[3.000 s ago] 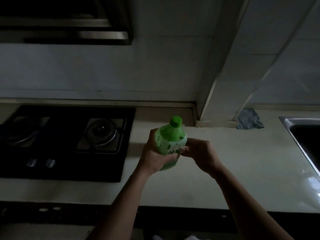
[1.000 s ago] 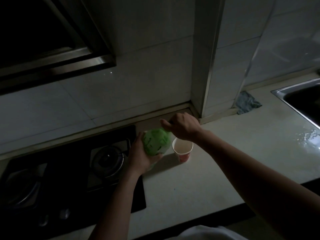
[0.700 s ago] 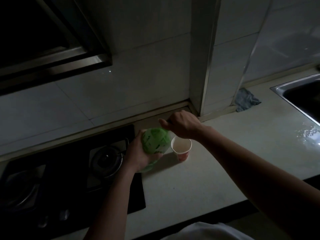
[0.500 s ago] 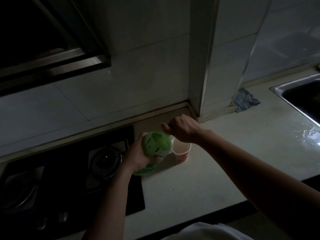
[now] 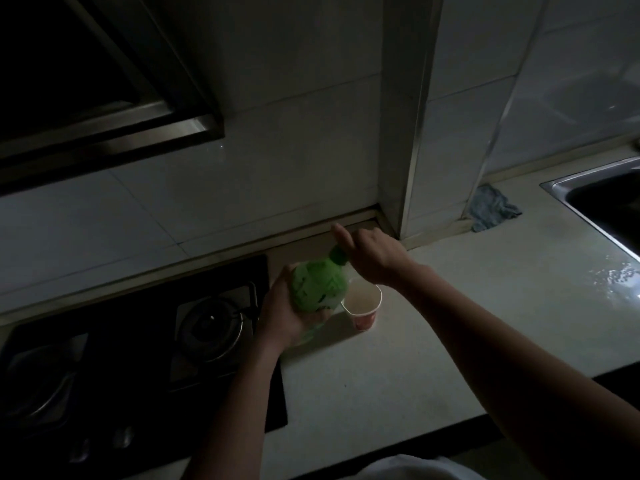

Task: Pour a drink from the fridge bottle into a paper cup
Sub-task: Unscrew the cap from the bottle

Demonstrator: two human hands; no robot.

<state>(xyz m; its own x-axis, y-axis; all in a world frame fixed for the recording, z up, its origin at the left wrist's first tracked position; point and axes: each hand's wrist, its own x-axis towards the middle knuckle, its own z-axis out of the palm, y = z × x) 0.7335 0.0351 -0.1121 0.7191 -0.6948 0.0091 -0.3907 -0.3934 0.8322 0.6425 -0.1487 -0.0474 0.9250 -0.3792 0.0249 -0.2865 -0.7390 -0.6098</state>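
Gripping bottle [image 5: 318, 289] in left hand [image 5: 281, 315], cup [image 5: 363, 318] beside

Pale glossy countertop [image 5: 381, 393] carries: white-and-red paper cup [image 5: 363, 308] upright, just under fingers [image 5: 343, 237] of the right hand [image 5: 375, 259]; crumpled blue-grey cloth [image 5: 491, 207] well right of them; black gas hob [image 5: 138, 341] left; steel sink [image 5: 568, 188] far right.

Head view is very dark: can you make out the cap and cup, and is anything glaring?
Head view: dim throughout, stove nearly black; green bottle and paper cup read clearly; cap partly hidden by the right hand; glare only on the counter beside the sink.
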